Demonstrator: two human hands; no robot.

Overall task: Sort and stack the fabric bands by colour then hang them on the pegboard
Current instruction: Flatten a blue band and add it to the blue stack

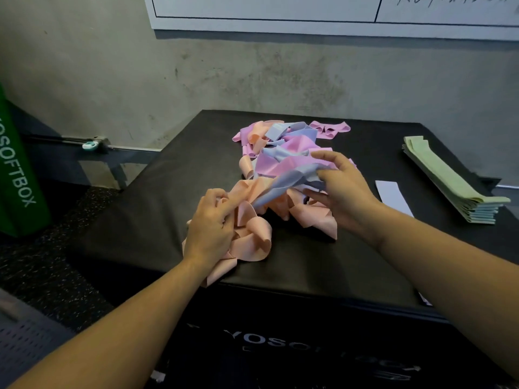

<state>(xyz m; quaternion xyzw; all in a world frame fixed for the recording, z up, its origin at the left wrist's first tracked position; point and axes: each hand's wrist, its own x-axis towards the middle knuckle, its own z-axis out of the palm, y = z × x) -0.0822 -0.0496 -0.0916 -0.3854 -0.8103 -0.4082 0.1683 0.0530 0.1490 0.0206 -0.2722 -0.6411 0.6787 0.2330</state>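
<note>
A tangled heap of fabric bands (283, 158) in pink, peach and pale blue lies on the black soft box (146, 220). My left hand (210, 226) grips a bunch of peach bands (252, 234) at the heap's near edge. My right hand (339, 186) pinches a pale blue band (283, 186) that stretches out of the heap toward the left. A neat stack of green bands (449, 181) lies at the box's right side. One flat pale blue band (393, 196) lies beside that stack.
A green soft box (16, 169) stands at the left on the speckled floor. Behind the black box is a concrete wall with a white board (309, 12) at the top. A metal bar (84, 144) runs low along the wall.
</note>
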